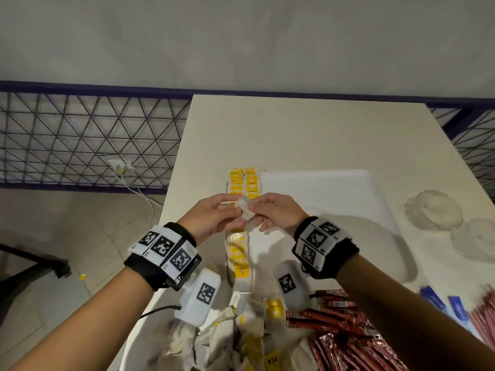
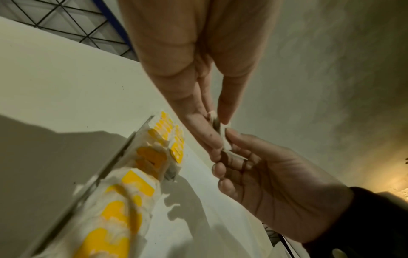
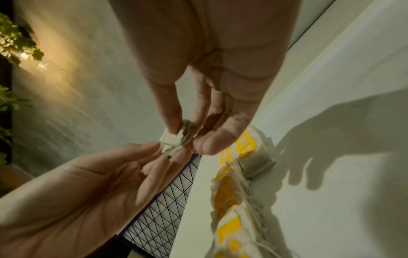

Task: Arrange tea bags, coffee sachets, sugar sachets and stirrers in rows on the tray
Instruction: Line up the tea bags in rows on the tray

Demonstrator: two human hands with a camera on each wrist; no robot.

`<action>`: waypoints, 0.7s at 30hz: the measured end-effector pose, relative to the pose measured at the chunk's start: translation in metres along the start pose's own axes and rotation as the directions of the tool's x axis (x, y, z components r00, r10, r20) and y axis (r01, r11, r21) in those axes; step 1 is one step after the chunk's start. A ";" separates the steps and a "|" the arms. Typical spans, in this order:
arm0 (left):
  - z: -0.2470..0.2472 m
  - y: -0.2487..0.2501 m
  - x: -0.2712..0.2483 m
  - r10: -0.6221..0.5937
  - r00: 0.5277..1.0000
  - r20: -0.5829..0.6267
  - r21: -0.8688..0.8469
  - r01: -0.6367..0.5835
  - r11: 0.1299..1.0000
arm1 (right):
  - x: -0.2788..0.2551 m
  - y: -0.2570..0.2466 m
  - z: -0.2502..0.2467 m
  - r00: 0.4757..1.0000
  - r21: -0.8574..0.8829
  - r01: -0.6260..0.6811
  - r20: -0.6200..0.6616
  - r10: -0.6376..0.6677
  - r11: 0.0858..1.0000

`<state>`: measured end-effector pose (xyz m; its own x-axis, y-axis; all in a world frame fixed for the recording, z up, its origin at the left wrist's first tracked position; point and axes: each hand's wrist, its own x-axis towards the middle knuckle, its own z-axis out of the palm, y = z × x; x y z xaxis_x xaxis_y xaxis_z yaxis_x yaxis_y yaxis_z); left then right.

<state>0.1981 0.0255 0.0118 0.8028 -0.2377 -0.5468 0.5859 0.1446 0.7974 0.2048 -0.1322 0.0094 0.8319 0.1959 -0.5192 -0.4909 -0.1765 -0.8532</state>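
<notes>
Over on the left, the left hand (image 1: 214, 218) is up above the tray (image 1: 321, 183), thumb and fingertips pinched on one edge of a single tea bag (image 1: 245, 210). The bag hangs in the air between both hands, over the near half of the row of tea bags (image 1: 242, 183) that runs along the tray's left edge, yellow tags up. Moving across, the right hand (image 1: 276, 214) has the opposite edge nipped between thumb and forefinger, the other fingers loosely fanned out below (a thread seems to trail from the bag, though it's too fine to be sure where it goes).

Both hands are clamped on the same bag, then, and it looks like a straightening-out before it goes down. My read: flatten the bag and tuck the string and tag on top, then lower it into the next gap in the line, square with its neighbours and tag facing the same way. A light pinch will do; the paper looks flimsy and a tug from both sides could tear it.

Further right, in the foreground, the heap of loose tea bags (image 1: 241, 330), the red coffee sachets (image 1: 345, 330) and the blue sachets (image 1: 439, 303) wait on the counter (image 1: 294, 129).
</notes>
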 end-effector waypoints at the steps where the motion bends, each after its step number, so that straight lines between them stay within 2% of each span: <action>1: 0.000 0.001 -0.002 0.010 1.000 0.003 -0.005 -0.010 1.000 | -0.002 -0.001 0.000 1.000 0.039 -0.008 0.001 0.008 0.999; 5: 0.001 0.002 -0.009 0.062 0.998 0.010 0.043 -0.062 0.997 | -0.010 0.000 0.000 1.000 0.169 -0.006 -0.003 0.007 0.986; 10: 0.004 0.001 -0.011 0.126 0.992 -0.029 0.212 -0.117 0.970 | -0.020 -0.001 0.003 0.999 0.166 -0.034 0.023 0.030 0.986; 15: 0.004 -0.003 -0.009 0.215 0.977 -0.015 0.479 -0.182 0.859 | -0.025 0.004 0.001 1.000 -0.022 0.006 -0.004 -0.006 1.000; 18: 0.006 -0.002 -0.009 0.271 0.963 -0.001 0.552 -0.226 0.803 | -0.025 0.004 -0.001 0.999 -0.008 0.014 -0.029 -0.014 1.000; 21: 0.007 -0.001 -0.009 0.338 0.941 0.006 0.600 -0.273 0.752 | -0.029 0.001 -0.003 1.000 0.096 0.018 0.017 -0.019 0.995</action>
<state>0.1898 0.0206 0.0176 0.9528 -0.1807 -0.2440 0.1547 -0.4027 0.9022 0.1810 -0.1406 0.0238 0.8368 0.2155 -0.5033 -0.4985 -0.0800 -0.8632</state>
